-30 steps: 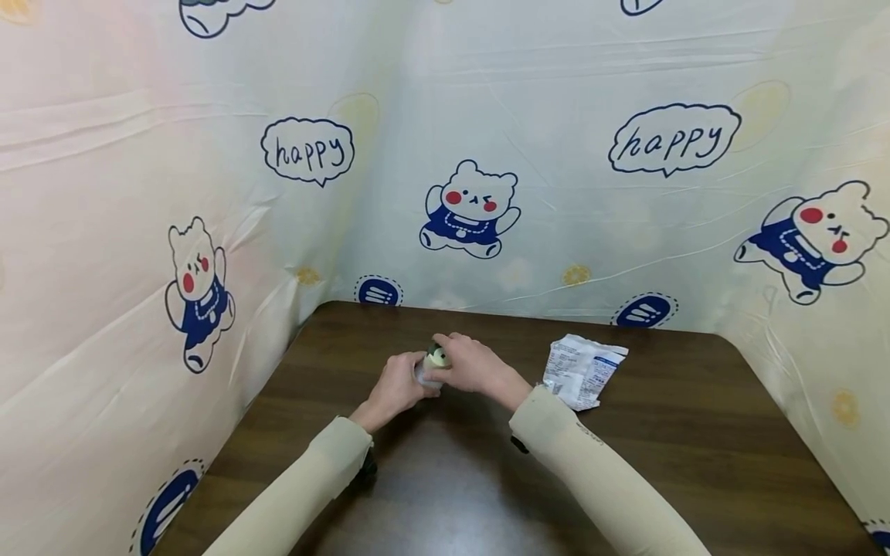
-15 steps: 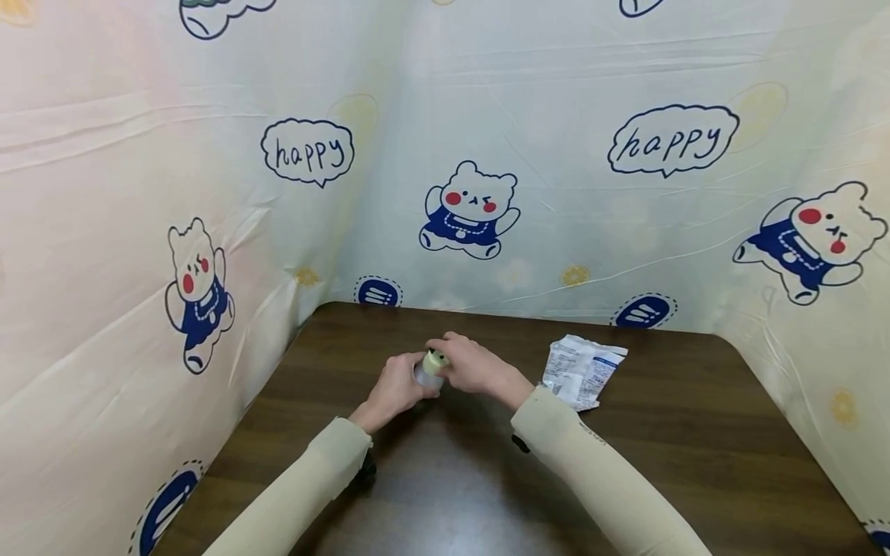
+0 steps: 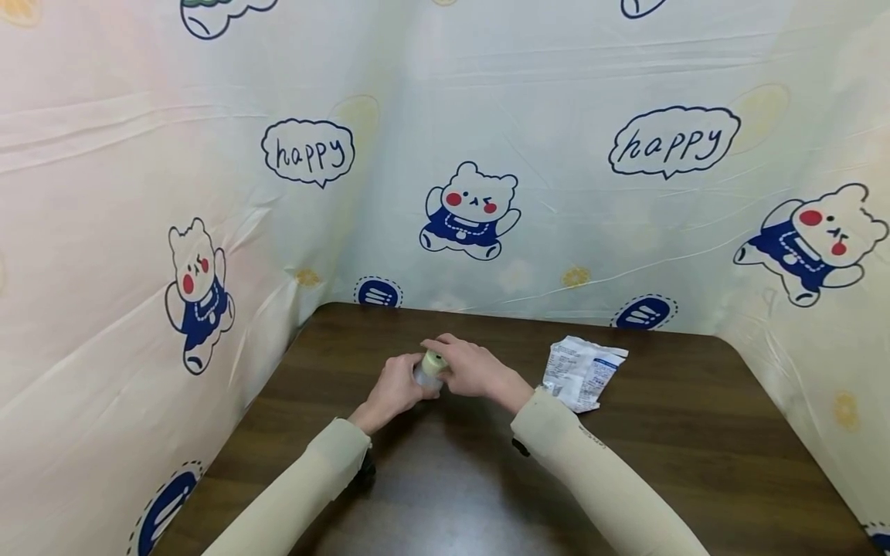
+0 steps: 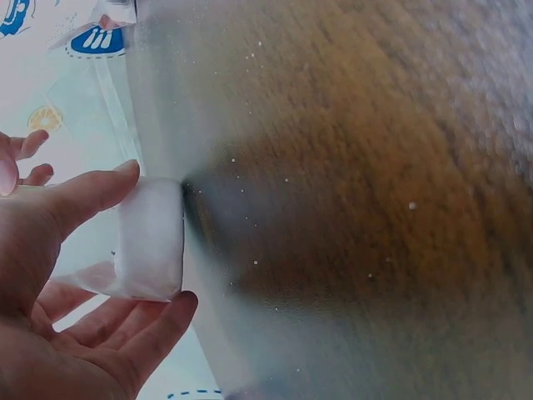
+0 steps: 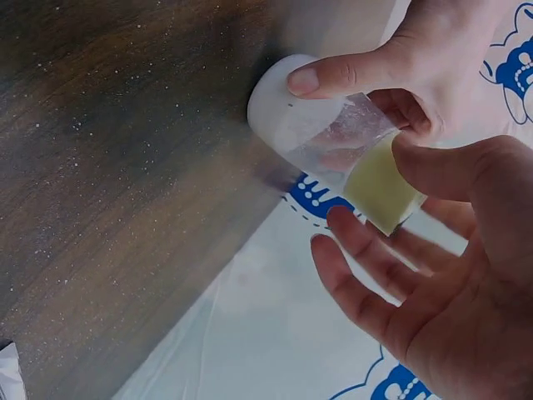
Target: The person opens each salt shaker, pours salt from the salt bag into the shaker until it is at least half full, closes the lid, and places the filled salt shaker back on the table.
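Observation:
A small clear jar with white contents in its lower part and a pale yellow-green lid stands at the tabletop. My left hand grips the jar's body, its thumb on one side and fingers on the other, as the left wrist view shows. Over the lid lies my right hand. Its thumb presses the lid's side and some fingers curl behind it, while other fingertips stand off in the right wrist view. In the head view the right fingers partly cover the lid's top.
A crumpled white printed packet lies to the right of the hands on the dark wooden table. Behind and beside the table hangs a pale curtain with bear drawings. Small pale specks show over the tabletop in the wrist views.
My right fingers have shifted slightly left over the lid, and the dark mark on its top shows less. The left hand, the jar and the packet have stayed put.

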Demonstrator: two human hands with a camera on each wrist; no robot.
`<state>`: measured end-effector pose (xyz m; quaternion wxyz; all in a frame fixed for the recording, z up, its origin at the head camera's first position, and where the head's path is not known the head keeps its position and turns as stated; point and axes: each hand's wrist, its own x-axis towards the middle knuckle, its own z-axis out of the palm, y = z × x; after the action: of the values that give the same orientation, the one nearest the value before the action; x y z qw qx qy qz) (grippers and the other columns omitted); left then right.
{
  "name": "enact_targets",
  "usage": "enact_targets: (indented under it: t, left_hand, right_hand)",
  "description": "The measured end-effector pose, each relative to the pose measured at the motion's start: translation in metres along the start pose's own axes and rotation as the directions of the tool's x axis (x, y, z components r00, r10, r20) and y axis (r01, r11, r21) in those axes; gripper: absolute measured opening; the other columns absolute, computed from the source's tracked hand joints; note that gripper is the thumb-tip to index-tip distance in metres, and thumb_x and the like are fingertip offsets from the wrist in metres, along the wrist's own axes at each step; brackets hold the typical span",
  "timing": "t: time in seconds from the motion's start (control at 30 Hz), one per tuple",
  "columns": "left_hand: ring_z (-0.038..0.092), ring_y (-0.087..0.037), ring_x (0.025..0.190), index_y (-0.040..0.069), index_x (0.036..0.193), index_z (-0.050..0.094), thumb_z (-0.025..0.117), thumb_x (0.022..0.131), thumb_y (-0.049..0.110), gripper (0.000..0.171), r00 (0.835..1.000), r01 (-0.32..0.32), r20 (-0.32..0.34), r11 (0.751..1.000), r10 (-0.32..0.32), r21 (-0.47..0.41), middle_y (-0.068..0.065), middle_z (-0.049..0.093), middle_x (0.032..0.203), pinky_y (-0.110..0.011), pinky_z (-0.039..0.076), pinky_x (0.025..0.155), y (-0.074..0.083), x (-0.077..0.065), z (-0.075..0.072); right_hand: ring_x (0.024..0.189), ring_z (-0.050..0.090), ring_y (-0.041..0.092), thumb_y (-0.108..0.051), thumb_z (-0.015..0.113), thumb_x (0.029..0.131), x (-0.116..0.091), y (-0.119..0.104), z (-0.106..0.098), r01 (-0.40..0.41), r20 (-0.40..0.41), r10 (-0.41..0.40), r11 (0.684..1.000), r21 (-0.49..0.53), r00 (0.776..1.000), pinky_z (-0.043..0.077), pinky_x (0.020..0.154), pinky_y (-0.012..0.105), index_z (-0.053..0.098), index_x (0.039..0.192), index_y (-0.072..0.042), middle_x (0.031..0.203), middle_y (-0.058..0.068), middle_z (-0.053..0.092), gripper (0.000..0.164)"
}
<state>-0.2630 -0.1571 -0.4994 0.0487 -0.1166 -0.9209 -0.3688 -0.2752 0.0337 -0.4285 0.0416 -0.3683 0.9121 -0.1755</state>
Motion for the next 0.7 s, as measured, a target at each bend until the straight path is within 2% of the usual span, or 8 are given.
enact_targets:
  t: [0.13,0.3,0.43,0.53,0.6,0.7]
  left_hand:
    - [0.068,-0.028,0.096,0.005,0.127,0.071,0.097,0.076,0.018,0.058,1.000,-0.003,-0.003,1.000,0.003,0.006,-0.010,0.073,0.115,-0.051,0.059,0.085,0.000,-0.001,-0.001]
    - [0.068,-0.029,0.099,0.007,0.128,0.071,0.097,0.077,0.018,0.058,1.000,0.008,0.002,1.000,-0.008,-0.003,-0.010,0.072,0.118,-0.052,0.058,0.087,0.000,-0.001,0.000]
    - [0.069,-0.028,0.098,0.008,0.127,0.072,0.097,0.077,0.017,0.057,1.000,0.026,0.006,0.999,-0.026,-0.026,-0.009,0.073,0.117,-0.051,0.059,0.087,0.000,-0.002,0.000]
    - [0.070,-0.027,0.098,0.008,0.126,0.072,0.097,0.077,0.016,0.056,1.000,0.026,0.013,0.999,-0.026,-0.037,-0.009,0.073,0.115,-0.051,0.060,0.087,0.000,-0.002,-0.001]
    - [0.071,-0.026,0.098,0.008,0.125,0.072,0.097,0.077,0.016,0.055,1.000,0.021,0.015,0.999,-0.020,-0.033,-0.008,0.074,0.114,-0.050,0.059,0.088,0.000,-0.002,-0.001]
    - [0.070,-0.027,0.098,0.007,0.125,0.072,0.097,0.077,0.017,0.055,1.000,0.006,0.007,1.000,-0.006,-0.013,-0.009,0.073,0.115,-0.050,0.059,0.088,0.000,-0.002,-0.002]
  right_hand:
    - [0.114,0.063,0.023,-0.007,0.071,0.099,-0.001,-0.002,-0.003,0.016,-0.002,-0.016,1.000,-0.019,1.000,0.057,0.092,0.040,0.055,0.153,-0.014,0.145,0.009,0.057,0.056]
    - [0.100,0.064,0.021,-0.020,0.072,0.102,0.001,-0.005,-0.004,-0.020,-0.033,0.019,0.999,-0.042,0.999,0.057,0.083,0.039,0.061,0.146,-0.010,0.126,0.010,0.065,0.046]
    - [0.081,0.060,0.018,-0.037,0.073,0.101,0.003,-0.007,0.000,-0.070,-0.088,0.067,0.997,-0.033,0.994,0.055,0.069,0.033,0.070,0.125,-0.006,0.101,0.005,0.066,0.039]
    - [0.072,0.059,0.017,-0.046,0.075,0.099,0.005,-0.007,0.003,-0.101,-0.126,0.100,0.995,0.001,0.987,0.053,0.062,0.030,0.072,0.112,-0.006,0.090,0.002,0.065,0.042]
    - [0.075,0.060,0.017,-0.048,0.076,0.097,0.005,-0.006,0.005,-0.104,-0.132,0.105,0.994,0.016,0.986,0.054,0.064,0.030,0.072,0.119,-0.006,0.095,0.003,0.066,0.047]
    - [0.096,0.065,0.019,-0.038,0.078,0.098,0.004,-0.003,0.006,-0.058,-0.079,0.061,0.998,0.030,0.995,0.057,0.082,0.035,0.062,0.143,-0.009,0.124,0.009,0.065,0.056]
